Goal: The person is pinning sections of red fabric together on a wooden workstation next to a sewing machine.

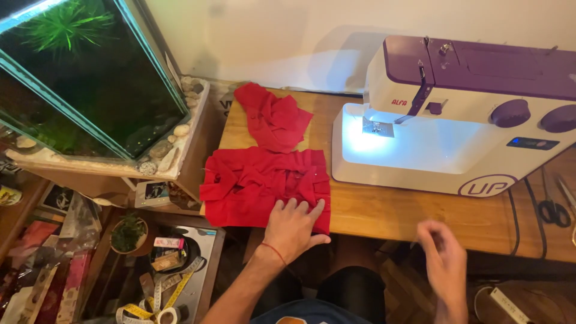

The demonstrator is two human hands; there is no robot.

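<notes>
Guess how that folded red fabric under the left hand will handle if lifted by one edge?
The red fabric looks soft and creased, so it would probably droop and unfold rather than hold shape. It seems light for its spread; the left hand lies flat on it. Pushed across the wooden table, it would likely bunch up rather than slide as one piece.

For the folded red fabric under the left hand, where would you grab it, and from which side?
Probably the near right corner of the red fabric, from the table's front edge. That corner lies at the edge of the wooden table, so fingers can slip under it. The left hand already lies flat there; the right hand is blurred, off the cloth.
</notes>
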